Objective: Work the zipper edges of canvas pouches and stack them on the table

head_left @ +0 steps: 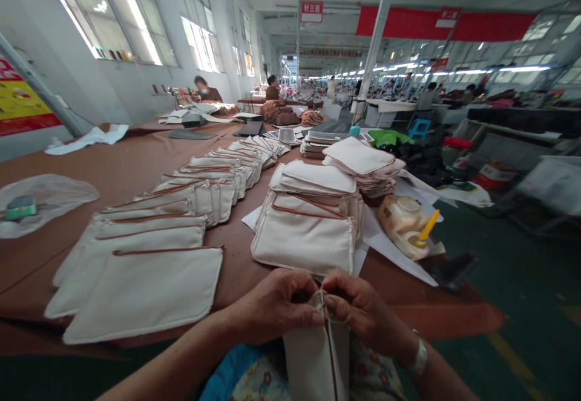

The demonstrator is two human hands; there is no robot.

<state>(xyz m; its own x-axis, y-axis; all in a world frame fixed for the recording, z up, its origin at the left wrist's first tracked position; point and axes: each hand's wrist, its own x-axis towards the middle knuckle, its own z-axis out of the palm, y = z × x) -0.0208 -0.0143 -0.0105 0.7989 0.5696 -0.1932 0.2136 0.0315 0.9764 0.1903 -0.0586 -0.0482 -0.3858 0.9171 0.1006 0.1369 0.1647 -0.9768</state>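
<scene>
1. A long factory hall with high windows on the left and red banners overhead; a brown tabletop (136,165) runs from near to far, and other people sit at work at its far end.
2. Far left on the tabletop lies a clear plastic bag (45,198). Right of it, a row of flat canvas pouches (149,231) with brown zips overlaps like shingles, from near left to far centre.
3. In the middle stands a stack of pouches (308,225); behind it, a second, lower pile of folded cloth pieces (363,162). On the right edge, on white paper, rests a glue bottle (408,222) with a yellow nozzle.
4. The left hand (276,307) is closed, pinching the top edge of a canvas pouch (318,358) held upright over the lap, just off the near tabletop edge.
5. The right hand (358,310) is likewise closed on that same top edge; the two thumbs almost meet at the zip end.
6. Judged from this, the step in hand is working the zip end or corner of the pouch; the next move calls for a fine, steady fingertip pull, both wrists staying bent inward.
</scene>
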